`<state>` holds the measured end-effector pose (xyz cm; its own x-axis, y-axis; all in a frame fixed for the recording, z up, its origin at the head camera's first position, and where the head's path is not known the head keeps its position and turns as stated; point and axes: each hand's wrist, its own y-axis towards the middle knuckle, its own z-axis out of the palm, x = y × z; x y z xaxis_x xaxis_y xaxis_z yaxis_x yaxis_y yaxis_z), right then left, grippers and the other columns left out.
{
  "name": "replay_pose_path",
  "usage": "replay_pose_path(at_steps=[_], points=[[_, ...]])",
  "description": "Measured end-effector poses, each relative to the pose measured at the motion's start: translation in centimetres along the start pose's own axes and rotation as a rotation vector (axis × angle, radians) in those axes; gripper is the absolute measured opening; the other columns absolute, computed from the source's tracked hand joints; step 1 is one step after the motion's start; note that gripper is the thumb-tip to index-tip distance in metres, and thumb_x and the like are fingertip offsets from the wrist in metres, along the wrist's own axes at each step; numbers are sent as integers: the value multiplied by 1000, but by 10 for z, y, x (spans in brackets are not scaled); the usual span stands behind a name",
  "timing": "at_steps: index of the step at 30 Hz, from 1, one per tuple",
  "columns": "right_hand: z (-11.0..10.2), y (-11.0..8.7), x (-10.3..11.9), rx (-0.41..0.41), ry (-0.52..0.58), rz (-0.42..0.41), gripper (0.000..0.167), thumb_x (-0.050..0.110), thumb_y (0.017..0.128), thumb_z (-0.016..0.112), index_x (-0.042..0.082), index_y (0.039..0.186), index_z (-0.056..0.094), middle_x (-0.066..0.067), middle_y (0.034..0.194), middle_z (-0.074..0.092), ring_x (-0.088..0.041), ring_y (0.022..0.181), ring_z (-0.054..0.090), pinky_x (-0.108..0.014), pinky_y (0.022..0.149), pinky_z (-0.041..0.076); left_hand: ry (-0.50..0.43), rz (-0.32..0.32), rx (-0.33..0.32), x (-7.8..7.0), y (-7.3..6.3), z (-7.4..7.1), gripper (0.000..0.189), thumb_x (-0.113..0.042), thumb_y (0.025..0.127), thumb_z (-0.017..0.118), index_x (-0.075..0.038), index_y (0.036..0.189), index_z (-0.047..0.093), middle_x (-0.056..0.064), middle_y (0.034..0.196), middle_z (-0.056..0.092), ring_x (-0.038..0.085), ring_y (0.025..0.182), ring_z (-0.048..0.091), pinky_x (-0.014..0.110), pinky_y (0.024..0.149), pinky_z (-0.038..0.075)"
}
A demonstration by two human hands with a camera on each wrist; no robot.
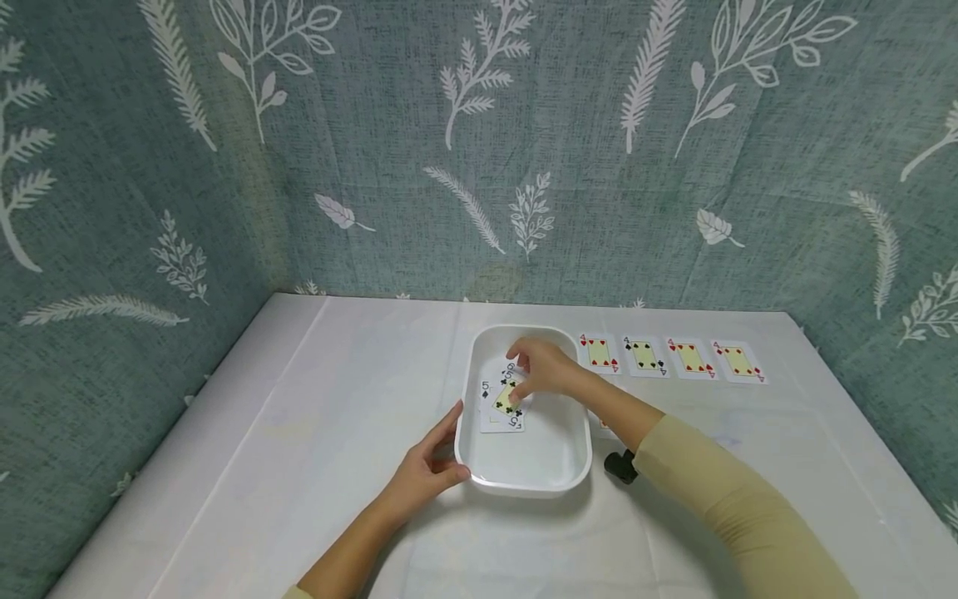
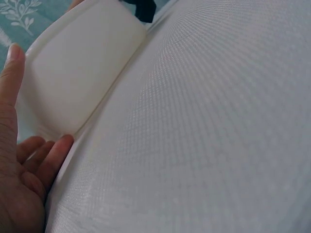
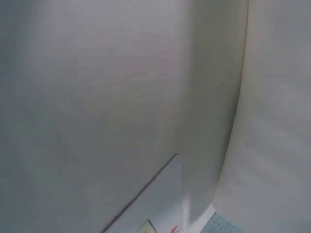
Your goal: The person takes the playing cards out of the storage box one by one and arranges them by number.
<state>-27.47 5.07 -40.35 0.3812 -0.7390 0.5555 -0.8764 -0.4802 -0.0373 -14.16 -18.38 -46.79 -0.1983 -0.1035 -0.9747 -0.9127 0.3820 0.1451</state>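
Note:
A white tray [image 1: 524, 487] stands on the table. My left hand [image 1: 427, 466] holds its near left corner, fingers along the left wall and thumb at the front; the left wrist view shows this hand [image 2: 29, 165] against the tray's outer wall [image 2: 77, 68]. Reaching in from the right, my right hand [image 1: 545, 366] pinches a five of clubs [image 1: 506, 399] between thumb and fingertips. That card lies aslant over a five of spades [image 1: 490, 420] on the tray floor. Neither the right fingers nor the cards in the tray show in the right wrist view.
Several fours lie in a row right of the tray, among them a black-suited four [image 1: 645, 356] and a four of diamonds [image 1: 739, 362]. Another card [image 1: 604, 426] is partly covered by the right arm. A small black device [image 1: 619, 466] is beside the right sleeve. Patterned cloth walls border the table.

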Motion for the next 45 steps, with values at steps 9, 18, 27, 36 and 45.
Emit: replay_pose_path(at_steps=[9,18,27,36,45], points=[[6,7,-4,81,-45,55,78,18,55,93,-1,119,53,-10,95,58,-20,84,53,-32,80,46,6,-20,-4,0,0,1,85,-32,81,74,-21,150,28,22,141,44,38,122,49,23,84,51],[8,7,0,116,-33,55,60,18,55,92,1,104,61,-5,88,57,-17,81,50,-27,76,44,1,-10,-1,0,0,0,84,-32,81,73,-19,150,27,23,140,44,38,121,49,23,85,51],[10,5,2,122,-45,5,57,19,58,91,4,101,57,-5,92,57,-17,84,48,-29,79,43,-5,1,3,1,0,0,85,-32,81,74,-18,150,27,24,140,44,40,122,48,23,84,51],[6,0,2,105,30,-21,54,12,68,85,9,113,55,-8,102,63,-18,87,58,-31,80,48,-2,5,3,2,0,0,85,-31,81,74,-20,150,27,23,141,43,40,123,47,23,85,51],[-5,-8,-1,39,137,-146,42,6,81,73,9,122,63,-6,94,67,-11,79,61,-24,71,51,-9,20,8,4,1,0,85,-31,81,73,-17,150,27,25,140,43,41,123,46,25,85,51]])
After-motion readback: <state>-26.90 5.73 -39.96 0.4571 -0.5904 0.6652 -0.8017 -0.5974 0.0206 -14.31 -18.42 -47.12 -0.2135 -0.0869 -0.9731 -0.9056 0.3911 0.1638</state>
